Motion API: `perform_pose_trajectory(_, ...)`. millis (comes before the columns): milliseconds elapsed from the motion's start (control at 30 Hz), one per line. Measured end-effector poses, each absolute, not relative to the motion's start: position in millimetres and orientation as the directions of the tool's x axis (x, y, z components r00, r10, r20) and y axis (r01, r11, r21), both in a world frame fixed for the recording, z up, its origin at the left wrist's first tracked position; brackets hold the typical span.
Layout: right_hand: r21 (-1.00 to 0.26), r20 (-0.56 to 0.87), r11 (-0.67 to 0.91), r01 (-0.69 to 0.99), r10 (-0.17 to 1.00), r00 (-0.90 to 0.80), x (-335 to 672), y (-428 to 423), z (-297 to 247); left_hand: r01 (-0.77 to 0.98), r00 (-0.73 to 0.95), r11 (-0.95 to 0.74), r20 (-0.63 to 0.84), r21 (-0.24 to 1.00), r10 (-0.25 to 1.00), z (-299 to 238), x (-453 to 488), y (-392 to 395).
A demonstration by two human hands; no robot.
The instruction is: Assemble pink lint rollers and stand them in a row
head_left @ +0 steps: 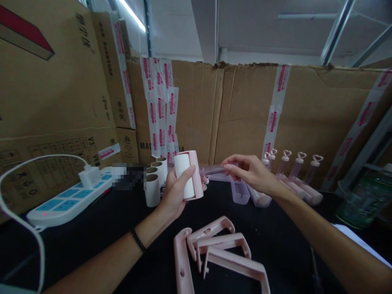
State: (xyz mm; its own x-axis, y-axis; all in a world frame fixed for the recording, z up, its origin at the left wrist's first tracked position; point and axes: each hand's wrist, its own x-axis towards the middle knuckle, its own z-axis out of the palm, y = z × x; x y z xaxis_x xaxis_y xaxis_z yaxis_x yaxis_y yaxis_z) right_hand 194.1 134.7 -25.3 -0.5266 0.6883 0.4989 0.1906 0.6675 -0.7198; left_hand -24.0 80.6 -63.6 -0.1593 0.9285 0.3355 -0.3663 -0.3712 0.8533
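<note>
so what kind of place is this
Most likely a small assembly or packing workshop. Taped cardboard cartons wall in the black table, identical pink frames and heart-topped handles lie in batches, and the left hand holds a white roll while the right hand pinches a clear part.

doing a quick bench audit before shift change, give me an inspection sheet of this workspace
surface: black tabletop, matte
job's things: white roll in a pink shell; translucent pink handle; pink frames lying in front
clutter: white tubes standing; heart-topped handles in a row; green bottle at right
grips: left hand wrapped round the roll; right hand pinching the handle
cables: white cable looping from a charger on the power strip
surroundings: taped cardboard boxes behind and to the left
</note>
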Motion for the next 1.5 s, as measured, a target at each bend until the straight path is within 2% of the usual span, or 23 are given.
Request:
perform_pose_trajectory(467,-0.72,0.482,0.667,0.192,0.68,-0.552,194,130,-24,-0.318,-0.181,-0.412,0.372,0.854,0.91,-64,-24,79)
perform_pose_trajectory(1167,-0.781,0.401,0.568,0.259,0.775,-0.488,194,133,-22,-0.292,-0.147,-0.459,0.435,0.839,0.888,-64,-23,76)
perform_pose_trajectory(1500,-0.846,0.412,0.512,0.147,0.804,-0.429,179,124,-30,-0.324,-0.183,-0.431,0.391,0.842,0.902,-61,-18,71)
